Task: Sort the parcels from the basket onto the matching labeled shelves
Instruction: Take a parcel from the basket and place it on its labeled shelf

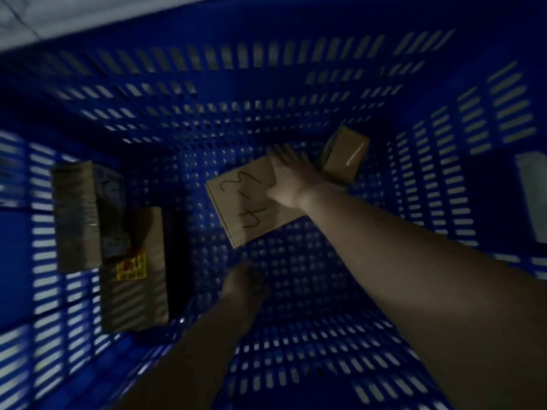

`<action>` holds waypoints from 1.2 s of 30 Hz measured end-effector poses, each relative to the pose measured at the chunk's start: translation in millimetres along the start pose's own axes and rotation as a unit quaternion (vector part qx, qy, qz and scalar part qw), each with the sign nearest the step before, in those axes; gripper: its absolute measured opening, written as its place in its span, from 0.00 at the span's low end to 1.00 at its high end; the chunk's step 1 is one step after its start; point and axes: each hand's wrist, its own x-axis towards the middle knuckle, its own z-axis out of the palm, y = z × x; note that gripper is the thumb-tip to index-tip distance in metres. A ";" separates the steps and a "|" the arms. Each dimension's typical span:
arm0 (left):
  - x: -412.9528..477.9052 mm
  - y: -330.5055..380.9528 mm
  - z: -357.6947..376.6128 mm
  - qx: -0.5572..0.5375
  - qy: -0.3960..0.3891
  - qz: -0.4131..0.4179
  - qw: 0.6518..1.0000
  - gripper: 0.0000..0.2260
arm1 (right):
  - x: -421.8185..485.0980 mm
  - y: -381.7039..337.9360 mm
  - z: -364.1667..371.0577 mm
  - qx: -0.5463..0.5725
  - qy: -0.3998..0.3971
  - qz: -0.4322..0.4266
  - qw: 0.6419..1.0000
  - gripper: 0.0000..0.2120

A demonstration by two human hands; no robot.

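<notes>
Now right hand point(291, 179) on parcel point(247, 199) edge, basket point(266, 93) floor open nr left hand point(244, 284)

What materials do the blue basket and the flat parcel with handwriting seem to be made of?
The basket looks like moulded plastic with a slight sheen: uniform blue walls pierced by regular slots. The flat parcel under the right hand looks like matte brown cardboard, with dark marker strokes on its plain face. Dim light and blur leave the finish uncertain.

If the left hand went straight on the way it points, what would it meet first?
Probably the near edge of the flat parcel with handwriting, which the right hand already rests on. The left hand points up-frame at it, over bare basket floor; depth is unclear.
</notes>
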 end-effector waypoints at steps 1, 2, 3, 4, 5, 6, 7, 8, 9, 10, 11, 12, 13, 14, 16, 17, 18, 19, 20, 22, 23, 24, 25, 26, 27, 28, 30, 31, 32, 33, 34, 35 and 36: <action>1.7 0.4 4.6 -0.011 -0.006 -0.002 1.000 0.20 | 2.4 0.9 -2.1 -0.008 -0.002 0.009 1.000 0.36; 0.7 4.2 10.8 -0.017 -0.010 -0.008 1.000 0.20 | 2.7 1.8 -2.7 -0.034 0.003 0.015 0.999 0.35; 1.8 7.0 15.1 -0.021 -0.024 -0.009 0.999 0.19 | 1.1 2.5 -2.7 -0.061 0.004 0.018 0.998 0.33; 1.3 9.7 18.6 -0.032 -0.033 -0.004 0.999 0.18 | -2.0 3.2 -0.6 -0.070 -0.007 0.029 0.997 0.30; 2.4 9.1 18.1 -0.036 -0.029 0.003 0.999 0.17 | -7.6 4.0 3.4 -0.046 -0.021 0.050 0.997 0.26; 0.6 6.7 17.2 -0.031 -0.017 0.005 0.999 0.16 | -15.2 5.1 10.1 0.007 -0.033 0.075 0.997 0.23; -2.5 2.6 15.4 -0.026 -0.001 0.011 1.000 0.16 | -25.8 5.9 18.5 0.082 -0.040 0.102 0.991 0.22; -8.0 -0.6 13.4 -0.020 0.011 0.017 1.000 0.17 | -37.1 6.3 29.6 0.165 -0.051 0.130 0.976 0.22; -12.6 -3.6 9.9 -0.017 0.025 0.026 0.999 0.18 | -50.2 4.9 40.9 0.250 -0.066 0.163 0.952 0.24; -17.6 -6.2 5.3 -0.017 0.040 0.031 0.999 0.20 | -65.4 1.7 52.7 0.332 -0.081 0.197 0.919 0.26; -20.3 -8.1 -1.0 -0.015 0.054 0.036 0.998 0.21 | -80.6 -3.0 64.9 0.399 -0.082 0.231 0.883 0.27; -27.0 -6.9 -6.7 -0.004 0.063 0.040 0.997 0.22 | -96.6 -7.8 74.0 0.442 -0.066 0.254 0.858 0.26; -34.0 -4.0 -11.1 0.019 0.063 0.043 0.997 0.22 | -111.6 -12.6 79.8 0.466 -0.042 0.264 0.844 0.24; -44.7 0.0 -12.6 0.052 0.055 0.047 0.996 0.22 | -126.9 -18.5 80.8 0.483 -0.019 0.267 0.833 0.23; -68.6 8.5 -11.1 0.084 0.042 0.068 0.993 0.21 | -153.0 -33.3 70.8 0.519 0.018 0.261 0.814 0.21; -84.8 13.7 -8.5 0.082 0.049 0.083 0.992 0.20 | -166.4 -40.9 57.9 0.537 0.031 0.251 0.805 0.18; -103.1 20.5 -4.7 0.074 0.058 0.097 0.991 0.18 | -178.0 -48.7 41.9 0.559 0.044 0.239 0.793 0.14; -122.9 27.3 -1.1 0.055 0.064 0.111 0.990 0.18 | -190.8 -57.1 21.7 0.576 0.057 0.225 0.784 0.10; -143.5 33.1 1.9 0.035 0.063 0.125 0.989 0.18 | -203.9 -65.8 -0.3 0.578 0.072 0.214 0.784 0.08; -184.4 38.9 1.3 0.027 0.054 0.161 0.985 0.19 | -230.2 -82.0 -42.4 0.589 0.107 0.187 0.779 0.10; -207.0 39.7 -1.6 0.042 0.049 0.184 0.981 0.20 | -245.7 -89.4 -64.8 0.605 0.123 0.177 0.766 0.11; -232.7 40.5 -3.1 0.064 0.046 0.206 0.975 0.20 | -263.5 -96.4 -87.5 0.620 0.132 0.170 0.754 0.13; -256.0 39.3 -5.4 0.083 0.048 0.225 0.970 0.20 | -282.5 -103.4 -106.9 0.626 0.134 0.168 0.750 0.14; -276.9 37.0 -7.2 0.096 0.051 0.241 0.964 0.19 | -301.7 -110.3 -119.9 0.625 0.133 0.174 0.749 0.13; -304.8 38.0 -6.6 0.103 0.049 0.259 0.959 0.18 | -325.0 -117.8 -138.0 0.618 0.135 0.170 0.756 0.12; -332.3 41.4 -3.9 0.108 0.048 0.276 0.954 0.17 | -347.9 -125.1 -155.9 0.611 0.146 0.156 0.762 0.11; -386.1 51.8 5.4 0.134 0.046 0.314 0.939 0.17 | -392.4 -141.6 -199.8 0.612 0.185 0.141 0.756 0.12; -409.6 54.0 9.2 0.150 0.035 0.339 0.928 0.18 | -410.8 -149.5 -214.5 0.617 0.204 0.139 0.747 0.14; -443.1 57.7 11.9 0.166 0.022 0.360 0.918 0.18 | -436.6 -158.0 -235.4 0.633 0.215 0.133 0.731 0.15; -476.6 60.8 11.9 0.176 0.007 0.385 0.906 0.19 | -463.2 -167.0 -255.5 0.641 0.231 0.128 0.721 0.16; -518.9 66.4 14.4 0.190 -0.016 0.416 0.889 0.19 | -495.1 -177.4 -282.2 0.631 0.253 0.112 0.725 0.14; -548.9 69.5 15.9 0.208 -0.034 0.437 0.874 0.20 | -517.5 -185.2 -297.8 0.612 0.266 0.093 0.739 0.13; -569.7 72.0 17.1 0.225 -0.044 0.448 0.864 0.20 | -531.3 -192.3 -306.4 0.605 0.271 0.084 0.744 0.17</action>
